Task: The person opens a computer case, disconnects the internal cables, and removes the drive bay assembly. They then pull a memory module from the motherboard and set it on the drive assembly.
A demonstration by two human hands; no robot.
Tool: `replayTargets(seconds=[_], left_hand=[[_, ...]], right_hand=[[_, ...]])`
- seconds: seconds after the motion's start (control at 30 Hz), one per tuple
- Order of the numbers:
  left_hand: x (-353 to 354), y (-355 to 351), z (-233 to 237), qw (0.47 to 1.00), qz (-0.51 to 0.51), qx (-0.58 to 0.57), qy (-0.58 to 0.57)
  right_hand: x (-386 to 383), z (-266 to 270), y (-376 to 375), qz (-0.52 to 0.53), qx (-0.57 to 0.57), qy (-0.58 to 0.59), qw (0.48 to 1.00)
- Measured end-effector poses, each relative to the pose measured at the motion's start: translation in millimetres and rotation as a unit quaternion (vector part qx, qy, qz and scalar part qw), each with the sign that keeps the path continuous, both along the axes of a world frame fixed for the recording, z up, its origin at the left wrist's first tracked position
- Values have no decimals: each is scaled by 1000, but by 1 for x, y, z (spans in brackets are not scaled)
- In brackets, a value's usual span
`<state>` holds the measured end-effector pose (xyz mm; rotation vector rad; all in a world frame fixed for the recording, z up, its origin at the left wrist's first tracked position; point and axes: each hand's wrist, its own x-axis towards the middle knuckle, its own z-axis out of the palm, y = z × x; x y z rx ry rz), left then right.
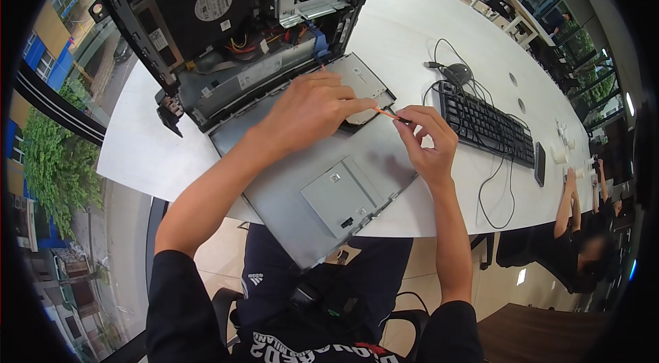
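1 optical drive [364, 82], on tabletop [412, 27] against open computer case [226, 27]; left hand [312, 112] atop, grip not discernible. 1 orange screwdriver [386, 114], pinched in right hand [425, 140] grip, tip at drive. Fan label [213, 3] illegible.

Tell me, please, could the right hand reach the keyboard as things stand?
Probably yes. The keyboard lies just beside the right hand on the table, with nothing between them. The hand does pinch a screwdriver, though, so its fingers are not free.
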<state>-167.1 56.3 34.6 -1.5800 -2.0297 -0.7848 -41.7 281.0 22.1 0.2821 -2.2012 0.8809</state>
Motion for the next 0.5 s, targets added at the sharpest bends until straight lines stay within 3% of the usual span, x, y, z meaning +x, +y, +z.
replayTargets(seconds=[0.5], left_hand=[[-4,-3,-1,1000,6,-11,-12]], right_hand=[[0,1,4,-13,2,12,1000]])
